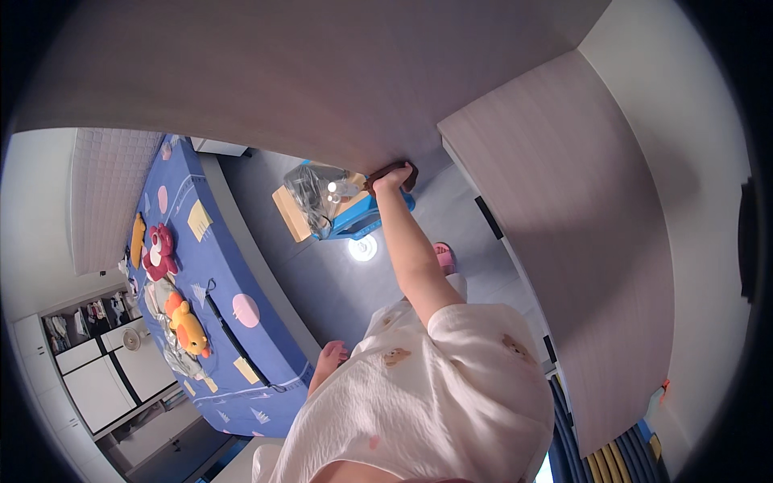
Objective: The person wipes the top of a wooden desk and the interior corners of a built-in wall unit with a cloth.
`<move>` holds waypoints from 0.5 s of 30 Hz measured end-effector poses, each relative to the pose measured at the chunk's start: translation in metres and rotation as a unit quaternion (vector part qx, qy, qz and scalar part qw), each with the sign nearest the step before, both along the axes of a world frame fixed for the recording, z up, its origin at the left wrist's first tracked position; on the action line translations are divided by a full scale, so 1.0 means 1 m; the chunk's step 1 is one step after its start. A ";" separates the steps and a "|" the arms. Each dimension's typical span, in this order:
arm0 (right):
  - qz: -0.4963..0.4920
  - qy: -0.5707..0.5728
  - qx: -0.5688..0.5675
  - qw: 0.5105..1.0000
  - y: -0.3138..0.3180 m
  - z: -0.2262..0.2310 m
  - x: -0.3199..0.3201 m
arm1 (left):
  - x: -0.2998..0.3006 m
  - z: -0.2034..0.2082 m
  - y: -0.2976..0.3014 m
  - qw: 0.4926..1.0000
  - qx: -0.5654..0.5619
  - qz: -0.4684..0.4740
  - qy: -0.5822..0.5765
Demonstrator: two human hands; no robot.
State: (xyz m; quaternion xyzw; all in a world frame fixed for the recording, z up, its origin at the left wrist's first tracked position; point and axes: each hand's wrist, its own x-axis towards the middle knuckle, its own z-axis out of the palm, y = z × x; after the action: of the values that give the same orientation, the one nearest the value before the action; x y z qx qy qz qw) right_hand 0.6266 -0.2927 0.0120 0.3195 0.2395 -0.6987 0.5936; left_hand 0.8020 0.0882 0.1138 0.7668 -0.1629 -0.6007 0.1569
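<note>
My right arm reaches forward, and my right hand [390, 178] is closed on a dark brown object [410, 176], whose kind I cannot make out. It is above a blue crate [354, 221] on the floor. In and around that crate are a cardboard box with an open flap [291, 213], a dark clear plastic bag [312, 189] and a white-capped bottle [342, 190]. My left hand [332, 352] hangs low beside the bed, holding nothing visible, its fingers loosely bent and apart.
A large wooden panel [290, 72] spans the space ahead, and a wooden cabinet door [564, 201] stands at right. The blue bed [241, 274] at left carries plush toys [189, 330] and a black strap [229, 330]. A pink slipper [444, 258] shows on the grey floor [314, 282].
</note>
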 end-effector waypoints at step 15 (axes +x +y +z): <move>0.067 0.110 -0.028 0.991 -0.006 -0.016 -0.045 | 0.018 -0.012 0.071 0.999 0.036 -0.012 -0.030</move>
State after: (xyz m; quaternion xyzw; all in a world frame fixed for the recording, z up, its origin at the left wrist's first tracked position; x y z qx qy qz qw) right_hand 0.5818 -0.2989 -0.0039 0.2072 0.3043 -0.6949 0.6177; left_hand 0.8204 0.1589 0.1018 0.7878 -0.1551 -0.5846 0.1167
